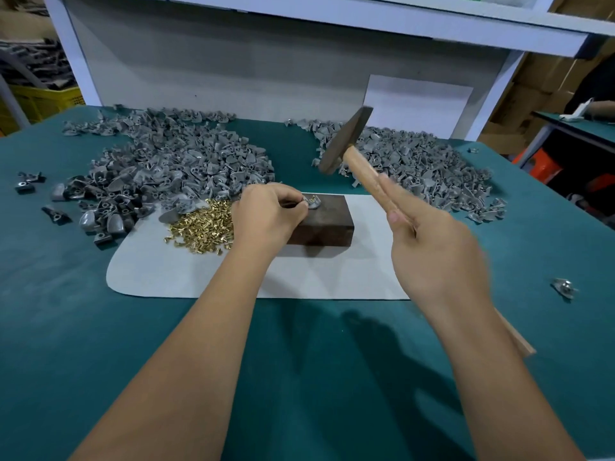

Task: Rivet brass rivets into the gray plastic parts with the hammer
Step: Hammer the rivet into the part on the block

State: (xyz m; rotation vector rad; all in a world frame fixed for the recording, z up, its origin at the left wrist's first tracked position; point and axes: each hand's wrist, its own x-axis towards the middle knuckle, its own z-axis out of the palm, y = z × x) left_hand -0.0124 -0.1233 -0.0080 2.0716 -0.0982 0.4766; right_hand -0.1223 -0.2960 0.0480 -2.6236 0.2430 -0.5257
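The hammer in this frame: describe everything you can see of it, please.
The hammer has a dark, dull metal head on a light wooden handle. It is raised in the air, head tilted up and to the left, above the right pile of gray parts and to the upper right of the dark block. The right hand grips the handle, with the index finger stretched along it. The handle's butt end shows below the right forearm. The hammer looks slightly blurred. Nothing else touches it.

A gray plastic part (312,203) with an upright brass rivet (312,196) lies below the raised hammer (346,141).
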